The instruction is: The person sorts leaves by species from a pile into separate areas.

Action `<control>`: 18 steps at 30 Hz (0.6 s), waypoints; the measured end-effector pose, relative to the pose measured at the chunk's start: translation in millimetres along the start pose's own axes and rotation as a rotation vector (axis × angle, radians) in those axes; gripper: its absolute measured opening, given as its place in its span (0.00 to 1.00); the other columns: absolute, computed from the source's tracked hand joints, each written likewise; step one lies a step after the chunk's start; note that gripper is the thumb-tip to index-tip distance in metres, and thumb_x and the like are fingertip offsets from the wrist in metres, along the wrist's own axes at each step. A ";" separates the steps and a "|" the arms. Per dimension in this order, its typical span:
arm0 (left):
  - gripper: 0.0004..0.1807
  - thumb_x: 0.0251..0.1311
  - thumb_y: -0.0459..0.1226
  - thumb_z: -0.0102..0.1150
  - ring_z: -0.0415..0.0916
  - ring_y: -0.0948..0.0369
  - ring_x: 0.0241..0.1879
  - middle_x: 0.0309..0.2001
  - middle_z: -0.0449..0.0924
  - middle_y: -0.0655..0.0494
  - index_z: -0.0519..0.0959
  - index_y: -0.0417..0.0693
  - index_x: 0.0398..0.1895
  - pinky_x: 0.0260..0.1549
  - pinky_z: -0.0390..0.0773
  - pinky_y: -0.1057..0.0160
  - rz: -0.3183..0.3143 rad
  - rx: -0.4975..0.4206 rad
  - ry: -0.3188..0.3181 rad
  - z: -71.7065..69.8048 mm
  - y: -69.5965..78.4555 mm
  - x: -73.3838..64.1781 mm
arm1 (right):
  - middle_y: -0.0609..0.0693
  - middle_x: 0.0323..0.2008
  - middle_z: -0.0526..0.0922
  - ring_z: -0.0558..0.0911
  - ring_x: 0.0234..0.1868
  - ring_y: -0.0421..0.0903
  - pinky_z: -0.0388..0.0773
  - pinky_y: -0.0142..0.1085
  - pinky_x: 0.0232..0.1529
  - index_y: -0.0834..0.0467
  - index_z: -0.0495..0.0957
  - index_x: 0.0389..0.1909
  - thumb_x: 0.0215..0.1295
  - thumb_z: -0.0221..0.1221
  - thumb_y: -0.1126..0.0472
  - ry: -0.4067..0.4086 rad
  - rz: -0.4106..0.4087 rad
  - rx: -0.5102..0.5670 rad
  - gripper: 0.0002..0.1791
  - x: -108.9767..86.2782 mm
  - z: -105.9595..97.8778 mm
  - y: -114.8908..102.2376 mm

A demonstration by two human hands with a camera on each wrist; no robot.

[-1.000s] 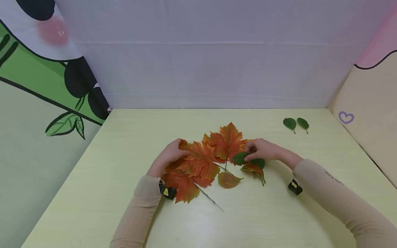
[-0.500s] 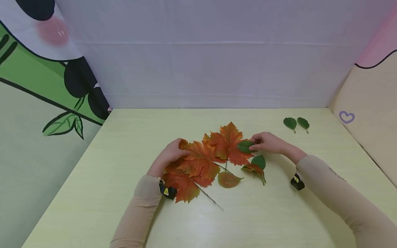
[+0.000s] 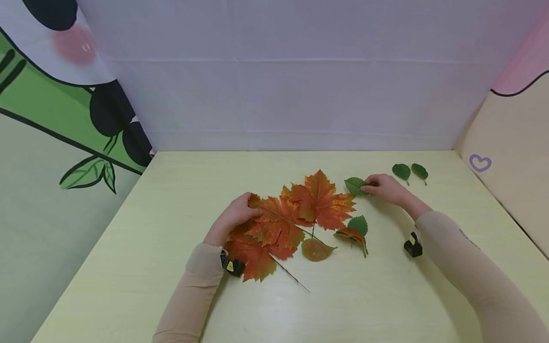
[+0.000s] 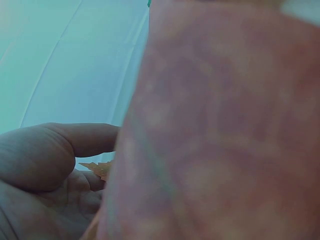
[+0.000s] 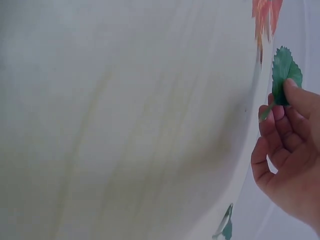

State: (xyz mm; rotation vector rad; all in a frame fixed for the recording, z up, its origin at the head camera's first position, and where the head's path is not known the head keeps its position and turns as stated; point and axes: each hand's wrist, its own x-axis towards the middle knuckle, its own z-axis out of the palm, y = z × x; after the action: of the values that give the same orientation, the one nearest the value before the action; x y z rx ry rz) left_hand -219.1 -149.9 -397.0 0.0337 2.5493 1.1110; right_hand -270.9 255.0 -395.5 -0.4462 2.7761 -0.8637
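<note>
My right hand point(image 3: 388, 189) pinches a green leaf point(image 3: 353, 185) between thumb and fingers, beyond the right side of the maple leaves. In the right wrist view, its toothed edge and short stem point(image 5: 266, 113) show. My left hand point(image 3: 235, 212) grips the left edge of a bunch of orange-red maple leaves point(image 3: 274, 220), thumb on top. A blurred reddish leaf point(image 4: 220, 120) fills much of the left wrist view and hides most of the fingers. One maple leaf point(image 3: 319, 200) lies at the bunch's right; another point(image 3: 255, 255) spreads below the hand, its thin stem pointing toward the front.
Two small green leaves point(image 3: 401, 171) lie at the back right of the table point(image 3: 364, 305). A small orange-green leaf point(image 3: 316, 250) lies in front of the bunch. Right of it is a little pile of curled orange leaves point(image 3: 352, 234) with a green leaf point(image 3: 358, 224) behind.
My right hand has lifted the green leaf off the small pile and carried it back and to the right, past the maple leaves. My left hand has stayed in place.
</note>
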 end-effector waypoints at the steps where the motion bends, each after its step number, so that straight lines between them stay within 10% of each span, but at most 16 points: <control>1: 0.38 0.58 0.39 0.56 0.55 0.45 0.64 0.66 0.55 0.38 0.51 0.35 0.67 0.60 0.59 0.48 -0.002 0.000 0.001 0.1 0.2 -0.4 | 0.56 0.32 0.77 0.71 0.30 0.45 0.67 0.35 0.31 0.65 0.75 0.38 0.66 0.52 0.56 0.006 0.015 0.001 0.14 0.2 -1.5 1.8; 18: 0.37 0.58 0.39 0.56 0.56 0.45 0.64 0.66 0.56 0.39 0.52 0.36 0.67 0.60 0.60 0.48 0.000 0.003 0.004 -0.3 1.4 -4.3 | 0.71 0.53 0.68 0.69 0.52 0.63 0.68 0.51 0.51 0.73 0.62 0.58 0.70 0.43 0.55 0.109 0.239 0.059 0.26 2.0 -19.6 25.6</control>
State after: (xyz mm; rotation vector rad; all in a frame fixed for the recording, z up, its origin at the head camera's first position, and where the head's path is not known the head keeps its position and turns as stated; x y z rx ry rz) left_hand -215.4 -149.9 -394.5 0.0326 2.5549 1.1078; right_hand -284.0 284.6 -394.7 -0.0561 2.8161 -0.9334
